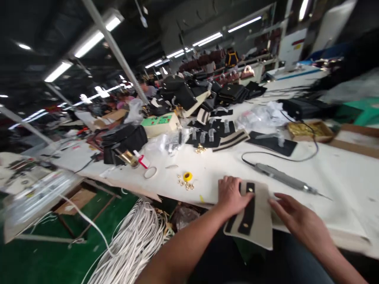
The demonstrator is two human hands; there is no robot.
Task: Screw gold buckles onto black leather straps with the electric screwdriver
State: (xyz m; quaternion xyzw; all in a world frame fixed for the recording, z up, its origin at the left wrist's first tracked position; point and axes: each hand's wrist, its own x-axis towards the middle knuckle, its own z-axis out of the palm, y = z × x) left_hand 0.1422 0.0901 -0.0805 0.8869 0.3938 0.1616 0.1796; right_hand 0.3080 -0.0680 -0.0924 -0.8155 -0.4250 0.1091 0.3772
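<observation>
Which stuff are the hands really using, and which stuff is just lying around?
In use:
left hand, pressing the beige panel
right hand, at the panel's edge
black strap on the panel

Lying about:
corded tool
yellow tape roll
gold rivets
glue bottle
white cord bundle

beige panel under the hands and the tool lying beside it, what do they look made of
Beige panel: apparently matte fabric or canvas with black strips and a brass-coloured stud; it droops over the table edge. Tool: seemingly grey brushed metal barrel with a soft sheen and a black rubbery cord.
</observation>
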